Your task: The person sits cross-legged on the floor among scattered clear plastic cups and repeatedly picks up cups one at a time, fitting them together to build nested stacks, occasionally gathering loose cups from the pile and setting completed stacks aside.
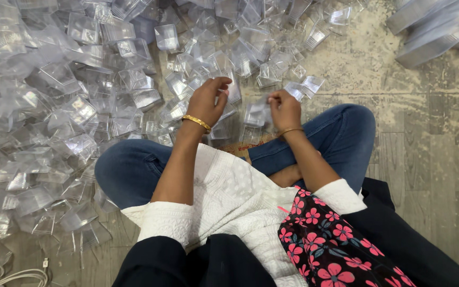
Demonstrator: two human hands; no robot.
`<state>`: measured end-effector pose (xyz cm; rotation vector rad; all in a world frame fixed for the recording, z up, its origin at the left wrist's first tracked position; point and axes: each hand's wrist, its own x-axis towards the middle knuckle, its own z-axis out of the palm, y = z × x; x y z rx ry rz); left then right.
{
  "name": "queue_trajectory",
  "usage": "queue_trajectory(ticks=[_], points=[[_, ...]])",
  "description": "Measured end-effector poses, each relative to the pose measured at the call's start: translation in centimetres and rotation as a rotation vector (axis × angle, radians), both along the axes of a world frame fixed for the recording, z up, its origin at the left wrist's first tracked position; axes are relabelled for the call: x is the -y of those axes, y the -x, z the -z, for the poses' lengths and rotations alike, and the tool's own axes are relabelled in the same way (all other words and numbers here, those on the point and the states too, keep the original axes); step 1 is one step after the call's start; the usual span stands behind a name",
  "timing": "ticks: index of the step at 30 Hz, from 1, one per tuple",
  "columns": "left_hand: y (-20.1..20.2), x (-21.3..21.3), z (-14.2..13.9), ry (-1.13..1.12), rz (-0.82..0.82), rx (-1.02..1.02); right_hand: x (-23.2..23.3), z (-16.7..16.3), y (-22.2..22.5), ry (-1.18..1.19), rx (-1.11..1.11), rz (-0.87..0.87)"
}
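the right hand (284, 110) pinches a clear box (256, 113) above the lap; the left hand (206, 100), fingers curled, reaches the loose pile (81, 106) covering the floor's left side. stacks (431, 32) sit at the far right corner; most remains unstacked.

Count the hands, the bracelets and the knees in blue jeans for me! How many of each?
Hands: 2, the left hand and the right hand
Gold bracelets: 2, a thick one and a thin one
Knees in blue jeans: 2, one and the other
Total: 6
The clear plastic boxes are too many to count.
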<state>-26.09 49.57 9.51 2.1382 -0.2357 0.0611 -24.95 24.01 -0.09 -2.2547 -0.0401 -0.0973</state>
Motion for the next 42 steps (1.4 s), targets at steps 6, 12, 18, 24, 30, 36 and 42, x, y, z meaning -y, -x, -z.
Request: queue_trajectory(ticks=[6, 12, 18, 24, 30, 36, 42], points=[[1.5, 1.5, -1.2, 0.016, 0.190, -0.073, 1.4, -0.4, -0.6, -0.705, -0.587, 0.065], [2.5, 4.4, -0.6, 0.069, 0.347, -0.017, 0.0, 0.0, 1.7, -0.800, -0.714, 0.031], [0.9, 3.0, 0.1, 0.091, 0.109, -0.034, 0.5, -1.3, -3.1, -0.280, -0.012, 0.178], [0.6, 2.6, -0.3, 0.149, 0.090, 0.108, -1.4, -5.7, -1.5, -0.825, -0.326, -0.177], [0.7, 2.4, -0.7, 0.359, 0.190, 0.027, -2.4, -8.7, 1.6, -0.895, -0.329, -0.286], [0.8, 3.1, -0.1, 0.402, -0.034, -0.078, -3.3, -9.8, 2.3, -0.880, -0.342, -0.307], [0.3, 2.8, 1.0, 0.668, -0.108, -0.122, -4.0, -10.2, 3.2, -0.853, -0.341, -0.266]])
